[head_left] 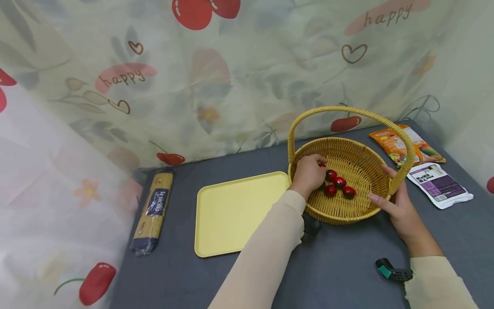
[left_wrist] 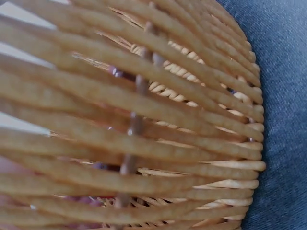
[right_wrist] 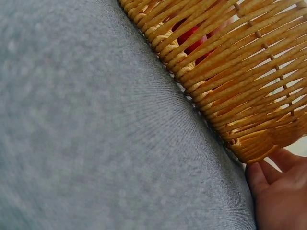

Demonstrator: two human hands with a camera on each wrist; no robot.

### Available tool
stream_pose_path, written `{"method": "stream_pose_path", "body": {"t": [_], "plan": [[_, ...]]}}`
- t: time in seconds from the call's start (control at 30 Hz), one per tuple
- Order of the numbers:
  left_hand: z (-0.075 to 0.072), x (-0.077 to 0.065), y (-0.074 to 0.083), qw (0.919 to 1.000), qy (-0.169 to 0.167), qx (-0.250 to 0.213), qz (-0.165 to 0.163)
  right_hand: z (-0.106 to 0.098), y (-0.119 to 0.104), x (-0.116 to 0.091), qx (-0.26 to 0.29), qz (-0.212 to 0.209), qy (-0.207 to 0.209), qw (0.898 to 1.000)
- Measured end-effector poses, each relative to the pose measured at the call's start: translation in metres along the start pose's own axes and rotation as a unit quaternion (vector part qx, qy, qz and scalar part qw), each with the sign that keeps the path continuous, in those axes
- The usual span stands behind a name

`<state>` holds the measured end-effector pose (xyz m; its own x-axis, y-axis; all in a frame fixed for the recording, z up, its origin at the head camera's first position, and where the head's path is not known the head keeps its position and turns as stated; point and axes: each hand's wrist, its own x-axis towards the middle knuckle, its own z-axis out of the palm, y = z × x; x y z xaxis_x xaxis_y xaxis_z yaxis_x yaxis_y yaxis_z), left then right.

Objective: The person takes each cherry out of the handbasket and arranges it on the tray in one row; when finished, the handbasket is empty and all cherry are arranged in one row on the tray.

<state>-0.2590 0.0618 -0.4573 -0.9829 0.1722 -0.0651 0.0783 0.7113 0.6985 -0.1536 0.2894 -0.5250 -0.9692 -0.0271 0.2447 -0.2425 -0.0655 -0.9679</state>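
A round wicker basket (head_left: 356,210) with a tall arched handle stands on the grey tabletop. Inside it lie several small, shiny, dark red fruits (head_left: 339,182). My left hand (head_left: 308,174) reaches over the basket's left rim, fingers bent down around another red fruit (head_left: 322,164) that shows partly at the fingertips. On the right side, my right hand (head_left: 399,208) grips the basket wall, thumb over the rim by the handle's base. In the right wrist view its fingers (right_wrist: 283,160) touch the outer wicker. Only the basket's weave (left_wrist: 192,120) fills the left wrist view, hiding the left hand's fingers.
A yellow tray (head_left: 235,210) lies left of the basket, partly under my left forearm. Farther left is a pack of spaghetti (head_left: 154,210). Behind the right hand lie an orange packet (head_left: 405,143) and a white and purple pouch (head_left: 440,184). A printed curtain (head_left: 247,86) borders the table's back.
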Motion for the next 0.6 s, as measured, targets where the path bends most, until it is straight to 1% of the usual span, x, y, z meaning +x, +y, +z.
{"method": "stream_pose_path", "body": {"t": [0.07,0.17,0.3,0.43,0.6], "plan": [[-0.0002,-0.0004,-0.0004,0.9996,0.015,-0.020,0.015,-0.0001,0.0000,0.0000,-0.004,0.000,0.000,1.000],[-0.0012,-0.0019,-0.0002,0.9978,0.029,-0.045,0.038,-0.0002,-0.0005,-0.0003,-0.007,-0.001,0.001,1.000],[-0.0024,-0.0044,-0.0002,0.9938,0.048,-0.072,0.070,-0.0006,-0.0008,-0.0003,-0.008,0.000,0.002,1.000],[-0.0037,-0.0064,-0.0005,0.9871,0.069,-0.103,0.102,-0.0009,-0.0011,0.0007,-0.010,0.004,0.002,1.000],[-0.0063,-0.0083,-0.0008,0.9764,0.086,-0.152,0.127,-0.0006,0.0011,0.0012,-0.004,0.010,0.002,1.000]]}}
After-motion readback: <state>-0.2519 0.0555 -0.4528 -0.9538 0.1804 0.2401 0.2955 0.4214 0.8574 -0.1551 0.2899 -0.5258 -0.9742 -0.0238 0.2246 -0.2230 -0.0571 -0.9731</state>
